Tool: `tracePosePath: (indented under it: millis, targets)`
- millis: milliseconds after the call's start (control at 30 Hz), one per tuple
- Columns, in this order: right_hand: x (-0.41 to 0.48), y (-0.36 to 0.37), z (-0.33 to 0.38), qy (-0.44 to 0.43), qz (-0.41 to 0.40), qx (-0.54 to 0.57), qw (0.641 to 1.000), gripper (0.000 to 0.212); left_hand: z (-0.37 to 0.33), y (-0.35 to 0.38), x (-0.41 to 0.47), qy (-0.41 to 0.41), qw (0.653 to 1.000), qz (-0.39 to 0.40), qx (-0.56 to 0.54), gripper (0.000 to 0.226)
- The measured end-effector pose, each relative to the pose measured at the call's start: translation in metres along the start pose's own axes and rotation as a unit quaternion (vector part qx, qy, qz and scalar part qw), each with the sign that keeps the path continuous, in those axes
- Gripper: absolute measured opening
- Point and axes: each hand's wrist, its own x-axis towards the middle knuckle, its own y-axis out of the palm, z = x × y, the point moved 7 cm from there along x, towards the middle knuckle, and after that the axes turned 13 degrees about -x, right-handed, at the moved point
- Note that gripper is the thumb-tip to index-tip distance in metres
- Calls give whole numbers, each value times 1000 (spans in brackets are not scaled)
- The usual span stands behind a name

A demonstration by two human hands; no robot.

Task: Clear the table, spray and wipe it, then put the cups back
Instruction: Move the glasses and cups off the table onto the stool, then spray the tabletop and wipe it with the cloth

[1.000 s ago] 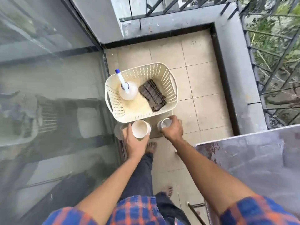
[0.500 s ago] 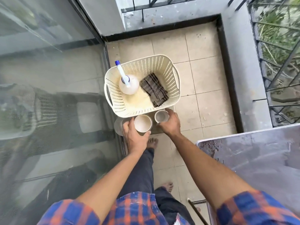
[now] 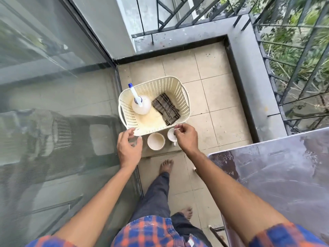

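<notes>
A cream cup (image 3: 155,141) stands free on a low surface in front of a cream plastic basket (image 3: 184,102). To its right sits a small white cup (image 3: 170,135); my right hand (image 3: 187,139) hovers over it with curled fingertips at its rim. My left hand (image 3: 130,147) is left of the cream cup, fingers apart, over a clear glass (image 3: 135,141) that it mostly hides. Inside the basket are a white spray bottle (image 3: 141,105) with a blue nozzle and a folded dark cloth (image 3: 166,108). The grey table (image 3: 277,175) is at the right.
A glass door (image 3: 53,122) runs along the left. A low grey wall (image 3: 252,77) with a black metal railing (image 3: 293,68) closes the tiled balcony at the back and right. My bare feet stand on the tiles between door and table.
My left hand has let go of the cream cup and shifted left. Both cups now rest in front of the basket. The view has pulled up and back.
</notes>
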Motion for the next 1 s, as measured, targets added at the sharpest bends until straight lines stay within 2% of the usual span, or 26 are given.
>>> tracePosePath:
  millis: [100,200,300,400,533,633,733,833,933,1000]
  targets:
    - [16,-3,31,-56,-13,-23,998,13,-7,2,26,-15,999,1,-39,53]
    - [42,11,60,-104,26,-91,990,12,-13,16,56,-26,998,13,-62,75]
    - [75,34,74,-119,88,-213,966,34,-12,36,89,-20,998,36,-38,89]
    - [104,56,75,-107,137,-282,943,51,-2,50,118,-35,998,40,-30,96]
    - [134,75,70,-119,108,-379,911,70,9,67,142,-17,997,70,8,98]
    - [147,88,63,-110,110,-430,890,78,10,70,148,9,998,53,13,95]
    - [154,93,59,-123,73,-457,878,78,5,75,156,54,997,56,23,90]
    - [155,97,63,-148,27,-481,864,68,-2,79,159,114,991,62,38,86]
    - [158,94,70,-160,18,-472,867,62,-10,79,157,162,984,52,60,77]
    - [164,90,72,-148,32,-429,891,63,-16,77,157,177,981,50,65,75]
